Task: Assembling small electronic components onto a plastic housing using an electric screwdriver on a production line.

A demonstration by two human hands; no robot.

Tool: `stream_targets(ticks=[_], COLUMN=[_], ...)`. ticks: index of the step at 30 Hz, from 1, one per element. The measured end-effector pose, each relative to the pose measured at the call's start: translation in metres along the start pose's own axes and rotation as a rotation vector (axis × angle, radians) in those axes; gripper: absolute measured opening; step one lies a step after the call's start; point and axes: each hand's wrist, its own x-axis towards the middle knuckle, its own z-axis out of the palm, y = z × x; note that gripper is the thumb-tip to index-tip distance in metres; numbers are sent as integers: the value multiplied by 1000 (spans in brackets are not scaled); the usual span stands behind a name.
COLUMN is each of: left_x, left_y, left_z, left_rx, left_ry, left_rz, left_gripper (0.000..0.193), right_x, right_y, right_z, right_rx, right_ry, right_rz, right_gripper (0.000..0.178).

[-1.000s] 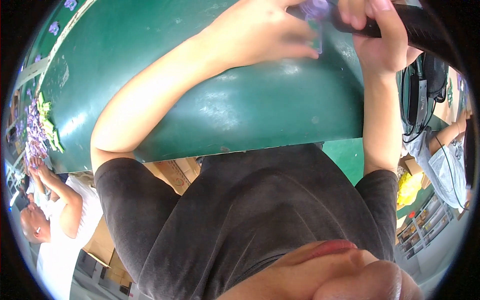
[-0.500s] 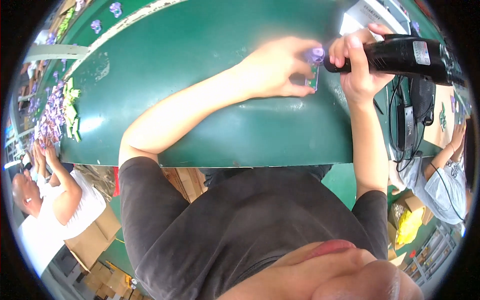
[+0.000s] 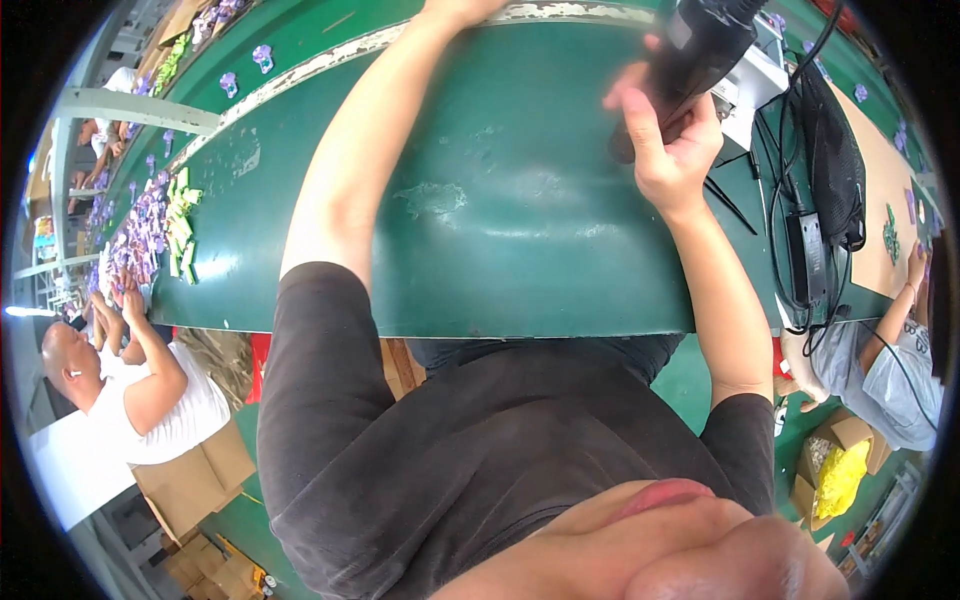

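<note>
Hands first: my left hand reaches past the top edge of the view, so I cannot tell whether it grips anything. Further left, purple and green pieces lie heaped on the green table, where a seated person in a white shirt works. My right hand is wrapped tight around a black power tool, held above the table's far side. Black cables trail at the right.
</note>
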Motion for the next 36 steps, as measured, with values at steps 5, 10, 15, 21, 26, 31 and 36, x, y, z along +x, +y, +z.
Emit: stream_targets(ticks=[5,10,15,21,26,31,36], left_x=[18,-10,-126,-172,-163,-165,-168], left_y=[-34,37,112,150,132,123,120], left_z=[24,8,-26,-17,-18,-13,-3], left_rx=[8,-334,-348,-714,-587,-609,-613], left_ry=[53,27,-110,-183,36,-26,-64], left_rz=[0,125,385,314,373,370,394], left_gripper=[18,12,15,12,17,35,32], right_x=[13,32,50,63,64,42,31], right_y=[-18,-37,-84,-44,-62,-64,-60], right_z=[18,-16,-55,-66,-37,-24,5], right_rx=[316,396,125,99,19,67,136], right_ry=[7,48,232,112,298,224,313], right_rz=[58,60,-137,-302,49,130,266], right_gripper=[19,8,53,38,34,40,37])
